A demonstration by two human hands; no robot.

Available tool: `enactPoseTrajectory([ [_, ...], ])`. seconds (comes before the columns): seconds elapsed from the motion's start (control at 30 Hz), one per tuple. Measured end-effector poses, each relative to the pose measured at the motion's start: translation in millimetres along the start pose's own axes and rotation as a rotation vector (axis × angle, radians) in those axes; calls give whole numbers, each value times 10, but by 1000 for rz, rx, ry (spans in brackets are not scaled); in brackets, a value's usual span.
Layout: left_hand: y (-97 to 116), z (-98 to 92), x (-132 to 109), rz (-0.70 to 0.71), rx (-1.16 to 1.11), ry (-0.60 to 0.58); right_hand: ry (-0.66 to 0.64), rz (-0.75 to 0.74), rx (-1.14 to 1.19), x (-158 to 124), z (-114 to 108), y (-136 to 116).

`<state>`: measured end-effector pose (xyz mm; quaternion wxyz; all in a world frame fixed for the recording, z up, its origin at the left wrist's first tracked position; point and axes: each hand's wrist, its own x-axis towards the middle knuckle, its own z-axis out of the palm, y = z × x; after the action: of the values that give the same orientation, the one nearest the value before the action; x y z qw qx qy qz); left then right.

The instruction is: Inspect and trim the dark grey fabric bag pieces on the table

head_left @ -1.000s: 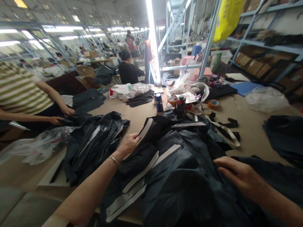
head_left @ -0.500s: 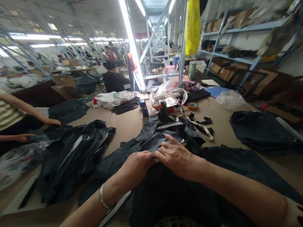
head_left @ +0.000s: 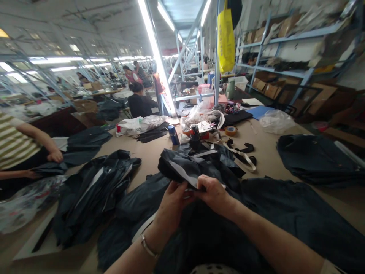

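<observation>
Both my hands meet at the middle of the table over a heap of dark fabric. My left hand [head_left: 173,203] is closed on the near edge of a dark fabric piece with a pale strip [head_left: 182,167], which is lifted off the pile. My right hand [head_left: 214,194] pinches the same piece from the right, fingers curled over its edge. A bracelet sits on my left wrist. More dark cloth [head_left: 285,217] spreads under my forearms toward the right.
A second pile of dark pieces [head_left: 94,190] lies at the left. A person in a striped shirt [head_left: 17,144] handles cloth at the far left. Cans [head_left: 173,135], a tape roll [head_left: 230,130], plastic bags [head_left: 275,121] and folded dark fabric [head_left: 316,160] sit farther back and right. Shelving stands behind.
My hands came together from apart, gripped a dark fabric piece and lifted it up off the pile. The person at left pulled their hands nearer their body.
</observation>
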<state>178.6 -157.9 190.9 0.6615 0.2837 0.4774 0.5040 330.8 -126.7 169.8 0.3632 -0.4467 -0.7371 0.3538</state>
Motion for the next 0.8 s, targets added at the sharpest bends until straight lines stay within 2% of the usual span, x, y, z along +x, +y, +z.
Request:
enactPoseTrajectory([
  [0.07,-25,3,56,-3,-69,33,-71,88,125,-108,182,24],
  [0.13,-15,-5,85,-61,-124,69,-106,172,266,-168,254,48],
  [0.2,-9,-13,68,-95,-148,42,-116,237,381,-170,194,80],
  [0.27,-22,-8,-29,-88,-135,-19,-78,245,412,-123,20,134],
  [0.33,-35,18,-223,-101,-77,-166,-3,175,369,-54,-211,215],
  [0.43,4,96,-615,-336,52,-623,81,71,200,25,-501,371],
  [0.47,35,123,-725,-433,60,-760,68,87,158,32,-554,416],
  [0.53,106,153,-836,-474,71,-852,-10,227,199,11,-592,461],
  [0.6,171,116,-772,-391,78,-763,-123,455,490,-68,-574,413],
  [0.67,233,-3,-578,-292,79,-608,-218,580,827,-213,-553,273],
  [0.73,315,-169,-347,-206,78,-450,-219,472,863,-418,-551,91],
  [0.8,433,-310,-154,-173,142,-348,-136,275,650,-636,-551,-65],
])
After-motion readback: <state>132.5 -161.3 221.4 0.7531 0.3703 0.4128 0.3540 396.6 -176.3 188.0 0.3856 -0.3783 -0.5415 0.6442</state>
